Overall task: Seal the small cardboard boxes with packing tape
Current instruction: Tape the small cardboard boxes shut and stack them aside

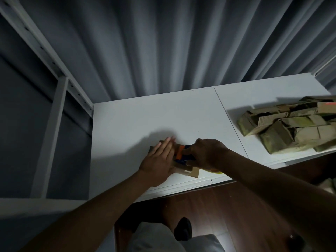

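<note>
A grey curtain (pixel 154 44) fills the view from 10 to 2 o'clock. A white rack (pixel 54 113) stands at 9 o'clock. A white table (pixel 145 117) spans the centre, with a seam running toward 5 o'clock. A heap of boxes (pixel 289 124) lies on the table at 3 o'clock, well apart from the hands. 1 box (pixel 189 170) sits near the table's front edge, just below centre. The left hand (pixel 160 160) lies flat on it, fingers straight and together, pressing down. The right hand (pixel 207 153) is beside it at 3 o'clock, fingers curled round an orange and blue dispenser (pixel 182 154) resting on the box top.
</note>
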